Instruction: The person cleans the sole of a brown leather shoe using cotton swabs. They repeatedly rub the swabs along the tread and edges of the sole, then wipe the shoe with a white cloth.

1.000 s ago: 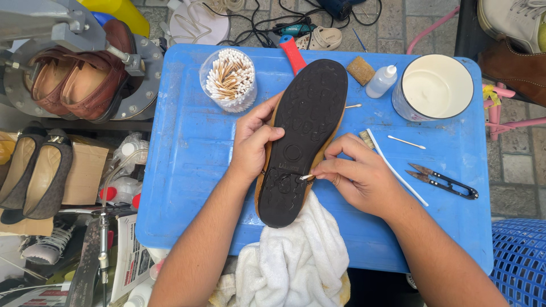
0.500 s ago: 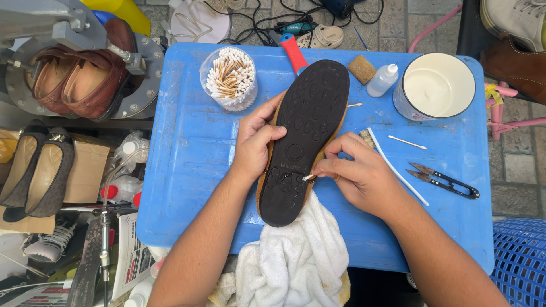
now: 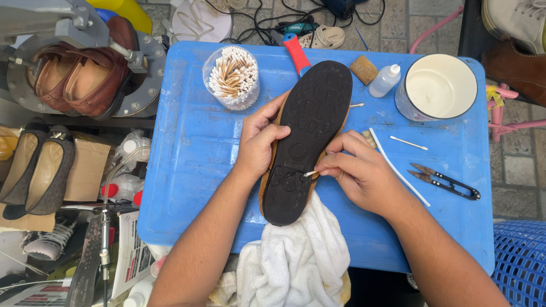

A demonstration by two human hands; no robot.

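Head view, looking straight down: the right hand [image 3: 361, 173] pinches a cotton swab [image 3: 310, 173] between thumb and fingertips, its white tip pressed against the black sole near the heel block, at the edge nearest that hand. The left hand [image 3: 259, 142] grips the opposite edge of the shoe [image 3: 310, 136], thumb laid over the sole and fingers curled beneath, holding it sole-up and tilted across the blue table [image 3: 187, 148]. The heel end rests over a white towel [image 3: 296, 261] bunched at the table's near edge.

As a judgement, the swab work on the sole is partway: the tip sits at the heel section, and the long forefoot tread above shows no wet or lighter patches to mark which part has been gone over, so I cannot tell how much is covered.

Farther out, a clear tub of cotton swabs [image 3: 231, 77] stands beside the toe. A loose swab [image 3: 408, 142], a white-handled brush [image 3: 398, 166] and black thread snips [image 3: 446, 182] lie beyond the right hand, with a small squeeze bottle [image 3: 384, 81] and a white-filled can [image 3: 437, 86] at the far corner. Brown shoes [image 3: 79, 74] sit in a metal machine off the table's left.
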